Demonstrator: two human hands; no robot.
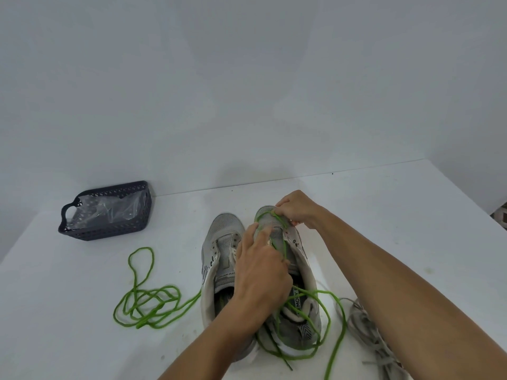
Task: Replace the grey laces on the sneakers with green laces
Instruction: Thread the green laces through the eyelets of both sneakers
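A white table (pixel 82 338) is seen against a pale wall. Two grey sneakers stand side by side near the centre, toes pointing far. The left sneaker (pixel 222 259) is unlaced. The right sneaker (pixel 290 270) carries a green lace (pixel 282 242) threaded at the toe-end eyelets, its free ends looped over the heel and the near table. The left hand (pixel 263 272) is laid over the right sneaker's tongue, index finger extended onto the lace; what the other fingers hold cannot be told. The right hand (pixel 297 208) is curled on the lace at the toe. A dark basket (pixel 109 231) holding clear plastic sits far left. A second green lace (pixel 148 303) is coiled left. Grey laces (pixel 367 333) are piled near right.
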